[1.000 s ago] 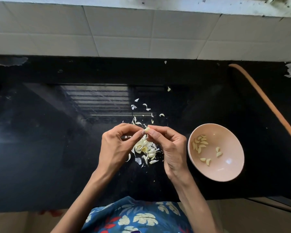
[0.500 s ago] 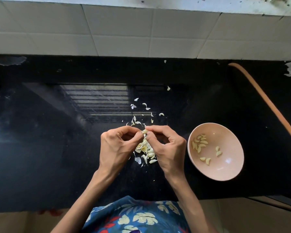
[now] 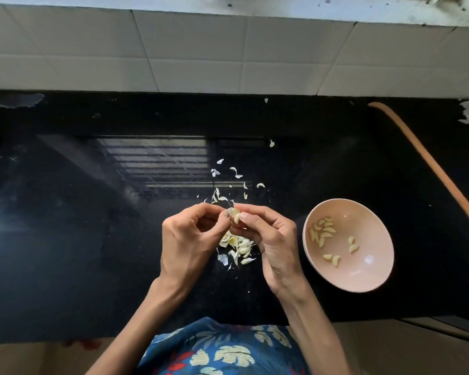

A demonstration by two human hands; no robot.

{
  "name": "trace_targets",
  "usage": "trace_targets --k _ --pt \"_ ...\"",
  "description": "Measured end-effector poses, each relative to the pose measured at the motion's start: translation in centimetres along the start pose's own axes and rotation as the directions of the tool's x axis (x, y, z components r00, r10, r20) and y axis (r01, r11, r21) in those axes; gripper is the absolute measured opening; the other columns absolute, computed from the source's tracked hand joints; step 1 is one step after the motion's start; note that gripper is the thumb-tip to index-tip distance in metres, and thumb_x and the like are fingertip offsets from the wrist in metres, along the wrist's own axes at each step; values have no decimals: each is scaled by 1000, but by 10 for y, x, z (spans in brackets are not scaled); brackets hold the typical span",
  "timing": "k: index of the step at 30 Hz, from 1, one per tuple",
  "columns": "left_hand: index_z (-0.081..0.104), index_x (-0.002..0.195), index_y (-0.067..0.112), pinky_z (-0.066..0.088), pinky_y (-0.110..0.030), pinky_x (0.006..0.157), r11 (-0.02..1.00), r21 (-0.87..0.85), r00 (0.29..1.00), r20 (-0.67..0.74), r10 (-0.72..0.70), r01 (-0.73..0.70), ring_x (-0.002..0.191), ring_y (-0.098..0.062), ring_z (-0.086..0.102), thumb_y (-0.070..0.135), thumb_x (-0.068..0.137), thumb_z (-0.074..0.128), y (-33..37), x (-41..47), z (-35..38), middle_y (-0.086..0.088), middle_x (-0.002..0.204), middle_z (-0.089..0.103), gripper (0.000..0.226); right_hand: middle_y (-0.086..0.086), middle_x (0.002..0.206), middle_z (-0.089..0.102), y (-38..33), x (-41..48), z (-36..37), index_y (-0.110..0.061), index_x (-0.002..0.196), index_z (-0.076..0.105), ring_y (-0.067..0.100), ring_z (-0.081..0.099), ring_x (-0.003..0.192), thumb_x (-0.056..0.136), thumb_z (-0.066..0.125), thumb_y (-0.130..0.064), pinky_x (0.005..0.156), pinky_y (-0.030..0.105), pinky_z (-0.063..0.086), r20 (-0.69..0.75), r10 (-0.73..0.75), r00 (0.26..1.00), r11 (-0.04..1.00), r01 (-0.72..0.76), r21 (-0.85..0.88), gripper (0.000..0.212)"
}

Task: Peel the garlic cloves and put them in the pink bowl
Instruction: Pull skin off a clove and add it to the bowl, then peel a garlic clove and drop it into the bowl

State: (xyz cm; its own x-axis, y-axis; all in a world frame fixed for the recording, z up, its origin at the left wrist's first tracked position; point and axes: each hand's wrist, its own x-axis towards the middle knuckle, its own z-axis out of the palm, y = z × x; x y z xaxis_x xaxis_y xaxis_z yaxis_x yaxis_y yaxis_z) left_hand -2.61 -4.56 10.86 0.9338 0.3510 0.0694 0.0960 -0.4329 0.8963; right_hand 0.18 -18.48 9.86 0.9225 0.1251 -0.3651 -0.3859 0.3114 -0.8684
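Pinching garlic clove [image 3: 234,214] between fingertips of both hands above black counter [image 3: 65,239]. Left hand [image 3: 190,239] curled, thumb and forefinger on clove's loose skin; right hand [image 3: 271,239] clamped on clove from other side. Heap of cloves and skins [image 3: 237,247] on counter beneath hands. Scattered skin flakes [image 3: 228,177] beyond. Pink bowl [image 3: 374,274] just right of right hand, peeled cloves [image 3: 324,234] inside.

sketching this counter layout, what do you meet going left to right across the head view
left hand → garlic clove pinched between both hands → right hand → pink bowl → orange curved strip
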Motion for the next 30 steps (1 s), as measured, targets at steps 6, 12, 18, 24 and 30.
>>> trace_targets --k 6,12,18,24,30 --pt "76 80 12 55 -18 65 962 183 977 -29 212 -204 66 0 68 19 83 78 -8 3 1 9 77 74 8 24 95 75 -5 1 3 5 99 73 28 74 85 78 74 4 75 32 61 -3 96 995 993 -96 74 20" --pt "78 80 18 51 -14 57 987 -54 984 -91 -156 151 58 0 67 20 83 80 -15 15 -4 10 65 73 4 25 103 73 -7 1 -7 3 113 70 28 73 83 76 71 8 80 30 61 28 175 984 969 -178 170 37" --pt "77 92 18 63 -39 67 965 -87 968 -21 -250 248 66 -11 74 18 86 77 -33 27 0 3 74 76 6 22 108 73 -10 1 -13 -4 121 66 30 73 97 74 72 9 87 30 60 39 125 991 976 -129 173 49" --pt "60 137 22 46 -13 100 988 134 985 143 -96 77 113 -4 63 -3 95 53 -37 30 2 8 130 63 49 19 107 74 -13 -5 -20 -9 123 66 30 71 105 70 75 7 94 34 57 -1 35 999 993 -35 113 56" --pt "79 80 27 56 -37 73 914 401 995 -61 84 -53 72 -15 71 39 77 82 -40 31 -3 7 75 76 12 20 106 74 -10 -16 -28 -4 122 65 34 73 97 79 65 14 88 37 60 -9 32 999 984 -29 176 47"
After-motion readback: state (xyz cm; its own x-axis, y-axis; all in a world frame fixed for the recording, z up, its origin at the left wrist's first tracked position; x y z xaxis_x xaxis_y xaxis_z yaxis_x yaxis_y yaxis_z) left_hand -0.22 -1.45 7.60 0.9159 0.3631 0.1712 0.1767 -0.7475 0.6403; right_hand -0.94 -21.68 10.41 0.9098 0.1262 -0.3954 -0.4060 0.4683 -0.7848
